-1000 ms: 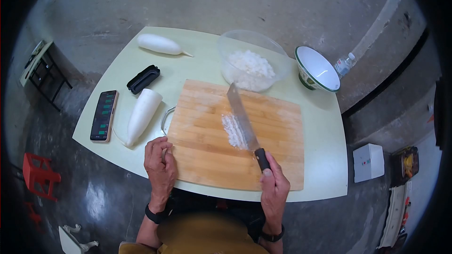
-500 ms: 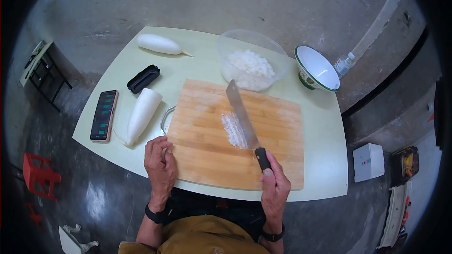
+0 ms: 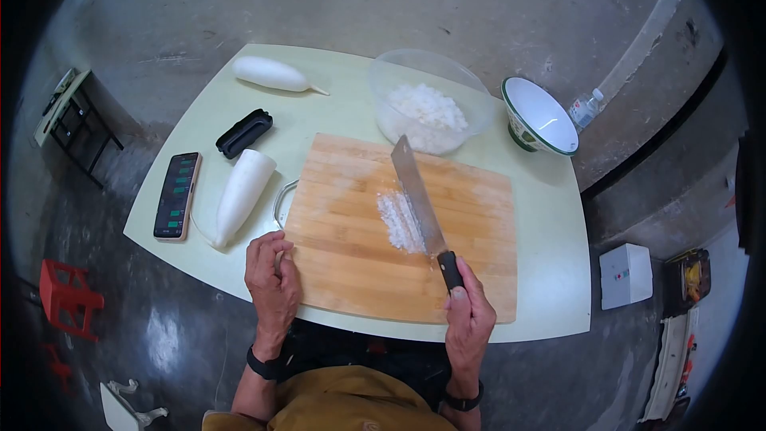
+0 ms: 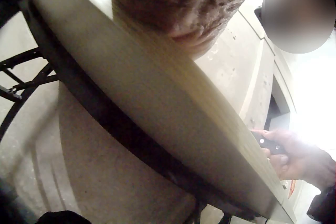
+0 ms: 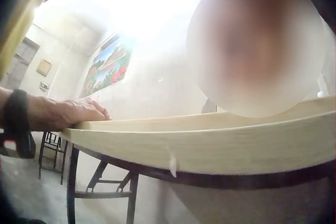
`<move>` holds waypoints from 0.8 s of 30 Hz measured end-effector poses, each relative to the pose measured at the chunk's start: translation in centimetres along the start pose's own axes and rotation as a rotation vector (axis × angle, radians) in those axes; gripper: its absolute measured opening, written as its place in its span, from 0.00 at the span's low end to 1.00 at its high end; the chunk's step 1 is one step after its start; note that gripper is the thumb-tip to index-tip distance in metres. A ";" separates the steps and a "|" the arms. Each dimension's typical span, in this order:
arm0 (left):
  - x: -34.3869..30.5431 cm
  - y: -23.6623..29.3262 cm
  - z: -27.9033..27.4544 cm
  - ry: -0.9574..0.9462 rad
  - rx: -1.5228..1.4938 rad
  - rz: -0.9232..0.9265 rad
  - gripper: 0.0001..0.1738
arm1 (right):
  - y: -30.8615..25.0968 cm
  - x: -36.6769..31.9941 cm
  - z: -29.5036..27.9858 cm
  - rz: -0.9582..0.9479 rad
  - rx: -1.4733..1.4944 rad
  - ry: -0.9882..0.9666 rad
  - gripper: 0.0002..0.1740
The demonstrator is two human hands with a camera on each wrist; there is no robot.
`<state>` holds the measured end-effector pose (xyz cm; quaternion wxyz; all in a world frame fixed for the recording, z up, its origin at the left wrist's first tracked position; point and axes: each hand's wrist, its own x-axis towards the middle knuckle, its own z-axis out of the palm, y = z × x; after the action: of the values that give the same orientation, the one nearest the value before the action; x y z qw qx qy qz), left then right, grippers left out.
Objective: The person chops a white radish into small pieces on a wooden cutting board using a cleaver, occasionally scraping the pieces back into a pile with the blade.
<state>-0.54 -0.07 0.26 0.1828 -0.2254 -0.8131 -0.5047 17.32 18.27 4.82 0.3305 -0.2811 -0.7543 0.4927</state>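
Observation:
The right hand grips the black handle of a broad knife, its blade slanting up and left over the wooden cutting board. Just left of the blade lies a small pile of finely chopped white pieces. At the board's lower left corner the left hand holds the edge with bent fingers; its fingertips are partly hidden. The right wrist view also shows the left hand at the board's edge. In the left wrist view the right hand is around the dark handle.
Behind the board stand a clear bowl of white pieces, a white bowl and a bottle. On the left are a cut radish, a whole radish, a black case and a phone.
The knife and right hand have shifted slightly right, leaving a little more space between the blade and the chopped pile. The left hand stays at the board's corner.

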 end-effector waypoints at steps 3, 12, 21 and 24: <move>0.0 0.2 0.1 -0.005 -0.009 -0.014 0.13 | 0.0 0.1 -0.3 -0.017 -0.027 0.004 0.20; 0.0 -0.3 0.1 0.001 0.001 -0.003 0.12 | -0.5 -0.2 -0.4 -0.009 -0.010 0.031 0.21; -0.1 -0.6 0.0 -0.003 0.015 0.007 0.12 | -1.0 -0.1 -0.7 0.053 -0.010 0.046 0.20; -0.2 -0.3 0.1 -0.001 0.009 0.018 0.12 | -0.6 0.2 -0.8 0.026 -0.032 0.046 0.20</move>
<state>-0.56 -0.08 -0.08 0.1879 -0.2324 -0.8133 -0.4992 17.72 18.69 5.63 0.3367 -0.3074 -0.7505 0.4783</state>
